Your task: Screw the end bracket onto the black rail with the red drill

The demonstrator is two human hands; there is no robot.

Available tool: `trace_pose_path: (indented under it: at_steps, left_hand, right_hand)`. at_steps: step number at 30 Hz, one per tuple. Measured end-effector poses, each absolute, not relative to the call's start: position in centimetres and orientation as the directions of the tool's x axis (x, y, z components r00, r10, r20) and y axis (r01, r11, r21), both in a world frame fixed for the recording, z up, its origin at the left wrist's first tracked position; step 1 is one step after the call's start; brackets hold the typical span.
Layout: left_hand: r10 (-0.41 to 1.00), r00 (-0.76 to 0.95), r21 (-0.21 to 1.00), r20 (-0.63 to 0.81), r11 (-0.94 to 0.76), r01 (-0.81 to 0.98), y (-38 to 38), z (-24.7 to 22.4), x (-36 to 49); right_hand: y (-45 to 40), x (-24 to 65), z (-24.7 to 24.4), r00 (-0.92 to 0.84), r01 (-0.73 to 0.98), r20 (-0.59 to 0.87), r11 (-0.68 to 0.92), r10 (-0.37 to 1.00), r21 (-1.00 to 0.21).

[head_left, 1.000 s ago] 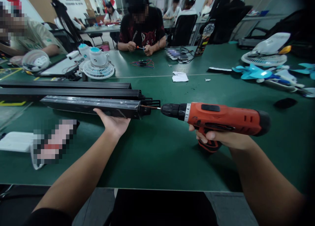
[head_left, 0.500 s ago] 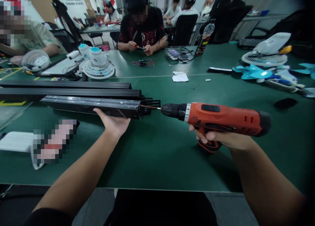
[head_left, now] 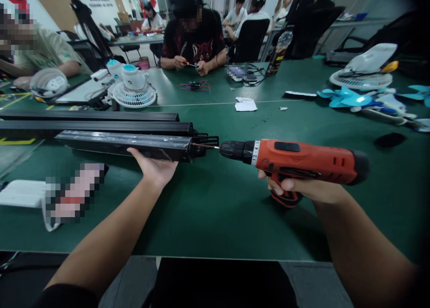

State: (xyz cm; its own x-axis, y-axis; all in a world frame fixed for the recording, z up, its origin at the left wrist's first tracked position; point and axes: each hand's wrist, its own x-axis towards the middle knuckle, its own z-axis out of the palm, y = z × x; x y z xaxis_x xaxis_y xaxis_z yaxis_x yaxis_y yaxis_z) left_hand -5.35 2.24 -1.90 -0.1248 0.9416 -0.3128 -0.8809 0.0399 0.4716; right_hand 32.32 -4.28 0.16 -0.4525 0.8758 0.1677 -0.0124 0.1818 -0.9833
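In my right hand is a red and black cordless drill, its chuck pointing left. A thin bit runs from the chuck to the end of a long black rectangular bar. Whether the tip turns a screw there cannot be made out. My left hand grips the bar from the near side and below, close to that end, thumb along its side and other fingers hidden. Two more black bars lie just behind it, with slotted black brackets by their ends.
A phone and a white object lie at the near left. White fans and blue fan blades are farther back. Paper scraps and a bottle stand across from me. Opposite, a person holds a screwdriver.
My hands, the drill and the bar keep almost the same places. The person opposite has shifted their hands very slightly.
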Motion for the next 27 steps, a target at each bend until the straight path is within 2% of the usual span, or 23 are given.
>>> trace_pose_path:
  at_steps: [9, 21, 27]
  left_hand:
    - [0.941, -0.114, 0.452, -0.319, 0.045, -0.891, 2.35, -2.13, -5.54]
    - [0.935, -0.153, 0.514, -0.320, 0.035, -0.857, 2.05, -1.56, -5.15]
    - [0.944, -0.120, 0.472, -0.309, 0.043, -0.880, 2.16, -1.84, -5.42]
  right_hand:
    - [-4.20, 32.33, 0.21, -0.467, -0.028, 0.200, 0.211, 0.861, -0.977]
    - [-4.23, 32.30, 0.16, -0.474, -0.044, 0.195, 0.198, 0.859, -0.979]
    - [-4.28, 32.19, 0.37, -0.488, -0.046, 0.186, 0.188, 0.853, -0.981]
